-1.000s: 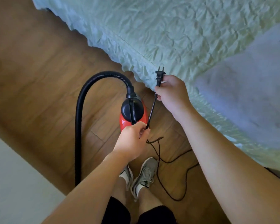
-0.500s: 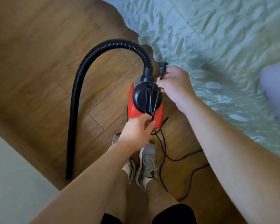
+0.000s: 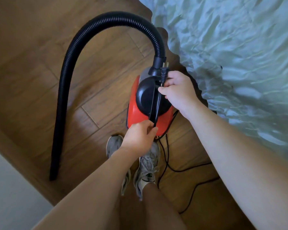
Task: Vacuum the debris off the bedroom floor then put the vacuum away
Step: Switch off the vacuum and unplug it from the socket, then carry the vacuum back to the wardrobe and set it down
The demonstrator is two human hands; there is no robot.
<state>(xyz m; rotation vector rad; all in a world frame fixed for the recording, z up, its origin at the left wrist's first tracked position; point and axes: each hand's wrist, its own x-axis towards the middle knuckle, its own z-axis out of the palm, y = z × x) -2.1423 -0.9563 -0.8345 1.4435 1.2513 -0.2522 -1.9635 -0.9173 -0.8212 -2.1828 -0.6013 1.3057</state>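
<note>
The red and black canister vacuum cleaner sits on the brown wooden plank floor just in front of the person's grey lace-up sneakers and close beside the overhanging edge of the pale green crinkled bedspread. Its black ribbed hose arches up from the front socket and drops to the left, with the narrow tip at or very near the boards. The right hand has its thumb and curled fingers pinched on the black power cord just below the 2-pin black plug, whose prongs point up and away. The left hand has its fingers curled and pinching the same cord at the near end of the black carry handle; whether it also grips the handle itself I cannot tell. Between the 2 hands the cord is drawn straight along the top of the handle, while the slack trails in loose curves over the floor to the right of the shoes. With the plug free in the hand, my judgement is that the vacuuming is over and the cord is being gathered for winding, the taut stretch keeping it from tangling. No brand name, label or other writing can be read on the vacuum, and a small dark mark on the right sneaker is too small to make out
</note>
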